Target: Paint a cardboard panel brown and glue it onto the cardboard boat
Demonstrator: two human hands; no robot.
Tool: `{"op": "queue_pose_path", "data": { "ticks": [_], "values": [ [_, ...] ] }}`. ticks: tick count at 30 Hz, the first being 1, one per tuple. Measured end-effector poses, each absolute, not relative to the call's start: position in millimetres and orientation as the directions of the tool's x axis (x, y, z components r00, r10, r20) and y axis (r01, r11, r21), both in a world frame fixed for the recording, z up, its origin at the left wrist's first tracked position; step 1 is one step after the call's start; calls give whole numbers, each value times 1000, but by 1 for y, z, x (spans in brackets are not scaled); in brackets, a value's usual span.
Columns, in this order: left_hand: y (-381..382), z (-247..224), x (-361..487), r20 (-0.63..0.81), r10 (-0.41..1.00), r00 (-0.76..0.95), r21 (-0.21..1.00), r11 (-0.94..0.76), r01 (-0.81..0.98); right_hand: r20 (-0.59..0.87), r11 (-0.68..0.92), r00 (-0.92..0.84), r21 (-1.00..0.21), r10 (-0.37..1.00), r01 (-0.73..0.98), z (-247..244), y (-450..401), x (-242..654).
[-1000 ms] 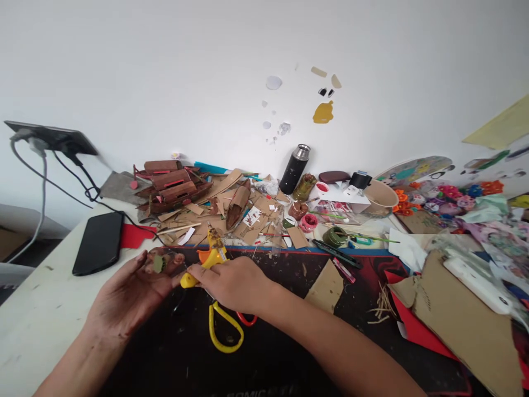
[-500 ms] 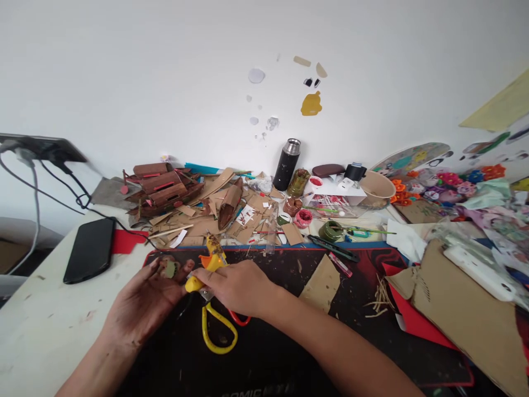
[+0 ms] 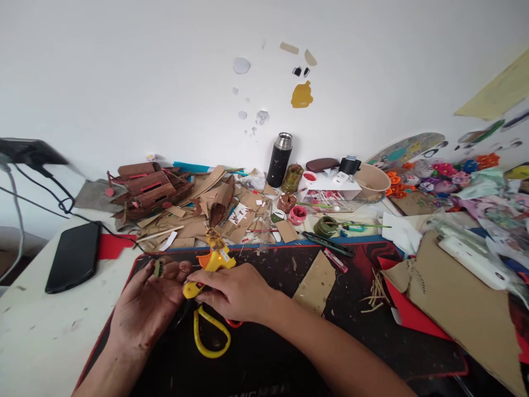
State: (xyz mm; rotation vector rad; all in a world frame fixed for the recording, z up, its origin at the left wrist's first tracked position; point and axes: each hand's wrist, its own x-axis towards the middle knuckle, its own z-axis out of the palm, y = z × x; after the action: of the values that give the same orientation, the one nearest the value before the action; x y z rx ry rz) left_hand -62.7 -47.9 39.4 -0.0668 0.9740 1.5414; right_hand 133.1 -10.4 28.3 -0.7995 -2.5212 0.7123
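Palm up, my left hand [image 3: 151, 303] pinches a small green piece [image 3: 158, 268] with a notched dark edge between its thumb and fingertips. My right hand [image 3: 239, 292] is closed on a yellow glue gun [image 3: 223, 262] over the mat. Its orange trigger faces left, and brown residue coats its nozzle. The handle end, with a red spot, pokes out between my right thumb and forefinger, near the left fingertips. Scissors [image 3: 212, 353] lie below my right hand; one yellow loop shows, and a red loop is mostly hidden.
Brown model boats [image 3: 157, 187] and cardboard scraps [image 3: 190, 229] crowd the back. A black flask [image 3: 280, 162], paint jars [image 3: 325, 226] and a utility knife [image 3: 328, 244] are further right. A phone [image 3: 74, 257] lies left. Cardboard [image 3: 316, 282] and a large sheet [image 3: 467, 309] are at right.
The view has shifted, so the scene sits further left. The green piece has turned from showing its face to nearly edge-on. My right hand keeps hold of the glue gun.
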Motion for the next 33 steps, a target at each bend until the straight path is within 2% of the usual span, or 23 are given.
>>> {"op": "queue_pose_path", "data": {
  "ticks": [7, 16, 23, 33],
  "values": [
    [-46, 39, -58, -519, 814, -260, 546, 81, -834, 209, 621, -745, -712, 633, 328, 34, -10, 136],
    [-45, 49, -39, -455, 856, -246, 485, 7, -875, 225, 521, -649, -797, 727, 306, 28, -12, 133],
    [-42, 52, -31, -642, 740, -204, 436, 133, -890, 207, 489, -621, -809, 756, 326, 24, -11, 134],
    [-47, 37, -40, -635, 749, -189, 450, 159, -879, 152, 441, -640, -838, 753, 320, 20, -10, 130]
  ]
}}
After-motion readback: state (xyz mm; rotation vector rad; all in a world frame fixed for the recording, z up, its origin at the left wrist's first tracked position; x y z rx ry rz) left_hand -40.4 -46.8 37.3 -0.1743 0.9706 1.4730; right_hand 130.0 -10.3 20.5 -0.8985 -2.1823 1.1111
